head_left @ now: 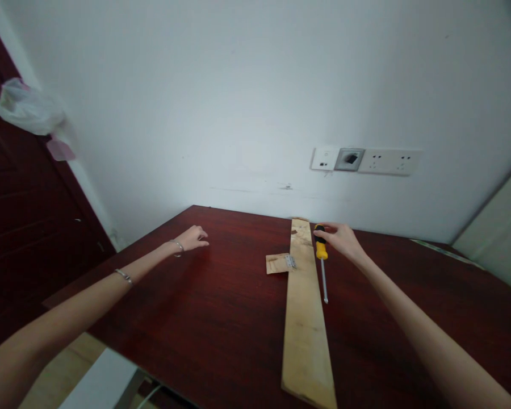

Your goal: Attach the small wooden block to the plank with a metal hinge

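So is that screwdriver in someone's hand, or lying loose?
Held: the right hand has the screwdriver by its yellow-and-black handle. Whether the tip touches the table, I cannot tell.

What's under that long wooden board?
The red table shows along both sides of the board. The patch right beneath is covered, so I can't tell whether anything else is there.

Dim, cool, diffuse light; the wall (238,113) is palest mid-frame, darkening toward the corners; soft shadow dulls the tabletop (230,318); fine detail blurs slightly; wide-angle distortion stretches the edges.
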The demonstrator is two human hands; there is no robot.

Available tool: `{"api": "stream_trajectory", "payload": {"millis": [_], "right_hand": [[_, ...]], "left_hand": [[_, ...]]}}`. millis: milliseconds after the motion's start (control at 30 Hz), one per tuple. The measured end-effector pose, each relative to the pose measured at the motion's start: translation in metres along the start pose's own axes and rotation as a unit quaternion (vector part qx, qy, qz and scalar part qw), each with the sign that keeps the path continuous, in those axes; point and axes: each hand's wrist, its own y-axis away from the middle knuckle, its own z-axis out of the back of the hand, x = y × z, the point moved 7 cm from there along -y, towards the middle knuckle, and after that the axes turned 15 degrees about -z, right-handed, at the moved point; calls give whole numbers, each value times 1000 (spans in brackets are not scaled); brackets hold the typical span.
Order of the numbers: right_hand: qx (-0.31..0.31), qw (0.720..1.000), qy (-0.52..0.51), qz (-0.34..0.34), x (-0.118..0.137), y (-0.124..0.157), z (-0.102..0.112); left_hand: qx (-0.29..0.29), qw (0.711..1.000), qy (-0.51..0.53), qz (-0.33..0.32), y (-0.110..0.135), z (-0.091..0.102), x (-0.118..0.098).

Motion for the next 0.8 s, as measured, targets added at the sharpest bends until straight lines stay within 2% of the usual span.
{"api": "stream_trajectory", "payload": {"millis": [200,333,533,700,800], "right_hand": [[-22,998,48,-24,-22,9,1],[-4,997,66,-47,-36,18,-3],[12,997,60,-43,-32,24,-4],[13,998,55,-32,-18,25,-6],[15,998,53,-26,-15,25,-10]], "left_hand": [[1,981,78,-175,-41,-41,-118],[10,964,117,-238,-56,-69,-170],[21,955,150,-254,-76,-92,-207],[23,933,178,-313,-89,-105,-232],[18,921,183,-344,-91,-110,-238]]}}
